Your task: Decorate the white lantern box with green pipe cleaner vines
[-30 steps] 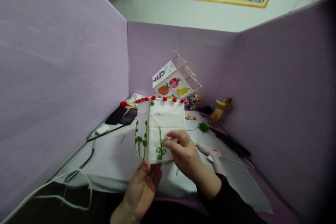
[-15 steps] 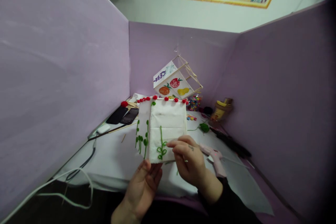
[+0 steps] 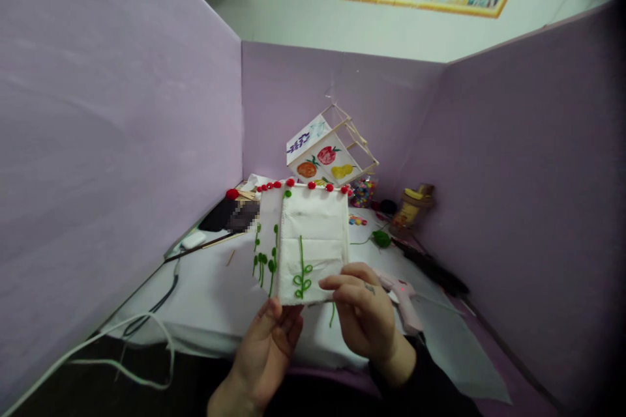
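Observation:
A white box-shaped lantern (image 3: 315, 218) stands upright in front of me, with red beads along its top edge. Its left face carries several green stems with round leaves. On the front face, a green yarn plant (image 3: 302, 280) has a straight stem and looped leaves. My left hand (image 3: 268, 345) grips the lantern's bottom edge, thumb in front and fingers underneath. Over the lower right of the front face is my right hand (image 3: 364, 306), index finger stretched out, other fingers bent, with nothing visible in it. Below it shows a green strand (image 3: 332, 315); whether it hangs or lies is unclear.
A painted stick-frame lantern (image 3: 323, 153) hangs behind. To the right are a pink glue gun (image 3: 405, 303), green yarn (image 3: 381, 238), a yellow-lidded container (image 3: 411, 205) and a jar of colourful beads (image 3: 363, 192). Dark phones (image 3: 218, 214) lie left; a white cable (image 3: 166, 345) loops at the table edge.
My right hand has drawn back from the yarn plant, moving right and slightly down. The left hand and the lantern have stayed almost still.

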`<action>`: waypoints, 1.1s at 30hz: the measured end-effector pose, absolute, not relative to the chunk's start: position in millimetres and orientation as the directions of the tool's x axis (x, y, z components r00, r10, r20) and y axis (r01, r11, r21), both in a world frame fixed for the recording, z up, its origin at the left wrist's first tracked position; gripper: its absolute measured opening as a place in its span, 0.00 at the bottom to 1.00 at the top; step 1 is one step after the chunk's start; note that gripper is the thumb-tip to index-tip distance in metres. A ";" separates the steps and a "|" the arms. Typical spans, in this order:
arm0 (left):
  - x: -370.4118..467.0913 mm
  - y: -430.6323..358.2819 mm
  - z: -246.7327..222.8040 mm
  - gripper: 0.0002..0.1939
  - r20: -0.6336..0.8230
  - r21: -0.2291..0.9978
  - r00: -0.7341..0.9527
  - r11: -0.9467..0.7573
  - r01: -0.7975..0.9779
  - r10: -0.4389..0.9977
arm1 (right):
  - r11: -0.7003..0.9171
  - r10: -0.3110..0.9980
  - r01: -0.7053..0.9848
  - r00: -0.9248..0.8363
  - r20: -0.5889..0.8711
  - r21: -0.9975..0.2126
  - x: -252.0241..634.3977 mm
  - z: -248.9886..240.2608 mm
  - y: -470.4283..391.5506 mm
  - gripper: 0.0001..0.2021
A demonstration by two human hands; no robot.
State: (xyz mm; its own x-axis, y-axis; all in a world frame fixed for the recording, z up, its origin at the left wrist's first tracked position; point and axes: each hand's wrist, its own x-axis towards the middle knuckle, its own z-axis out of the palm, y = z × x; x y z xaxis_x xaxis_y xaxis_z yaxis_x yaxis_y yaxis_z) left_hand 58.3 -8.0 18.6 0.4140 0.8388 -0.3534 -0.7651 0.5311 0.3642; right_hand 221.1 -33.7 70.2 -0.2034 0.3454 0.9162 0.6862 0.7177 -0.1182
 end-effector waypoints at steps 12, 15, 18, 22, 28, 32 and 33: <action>57.2 -8.6 18.7 0.09 -0.380 0.345 0.423 0.551 -0.760 0.822 | 0.678 0.435 0.726 -0.271 0.859 -0.115 219.1 53.3 -23.1 0.16; 57.2 -8.7 18.8 0.05 -0.386 0.349 0.418 0.549 -0.759 0.823 | 0.674 0.448 0.729 -0.272 0.852 -0.121 218.8 54.1 -22.5 0.16; 57.4 -9.3 20.2 0.05 -0.397 0.351 0.409 0.548 -0.759 0.821 | 0.691 0.449 0.710 -0.275 0.850 -0.135 220.4 54.8 -23.3 0.16; 57.5 -9.9 22.0 0.05 -0.391 0.355 0.409 0.545 -0.760 0.825 | 0.737 0.394 0.661 -0.249 0.885 -0.141 223.4 57.8 -27.1 0.16; 57.8 -9.3 22.9 0.06 -0.402 0.352 0.404 0.546 -0.760 0.822 | 0.701 0.420 0.700 -0.249 0.873 -0.138 218.2 60.5 -25.6 0.15; 58.1 -9.2 23.2 0.07 -0.405 0.344 0.403 0.546 -0.764 0.820 | 0.707 0.439 0.690 -0.259 0.861 -0.153 216.2 62.3 -23.5 0.15; 58.3 -9.1 23.2 0.07 -0.401 0.345 0.402 0.543 -0.766 0.823 | 0.720 0.429 0.676 -0.251 0.867 -0.160 216.8 63.1 -24.7 0.16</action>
